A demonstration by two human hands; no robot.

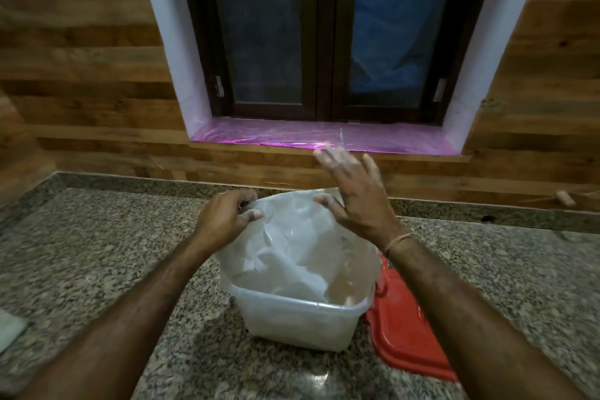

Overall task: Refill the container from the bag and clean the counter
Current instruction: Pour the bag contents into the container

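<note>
A clear plastic container (pixel 302 318) stands on the granite counter (pixel 97 253) in the middle of the view. A translucent white bag (pixel 292 237) is held upended over it, its lower end inside the container. My left hand (pixel 224 221) pinches the bag's upper left corner. My right hand (pixel 354 195) is raised at the bag's upper right, fingers spread and blurred, thumb near the bag's edge. Whether it touches the bag I cannot tell. The bag hides what is inside the container.
A red lid (pixel 406 328) lies flat on the counter just right of the container. A pale object (pixel 9 328) sits at the left edge. Behind is a wood-panelled wall and a window with a pink-lined sill (pixel 324 136). A small wooden piece (pixel 565 198) rests at the back right.
</note>
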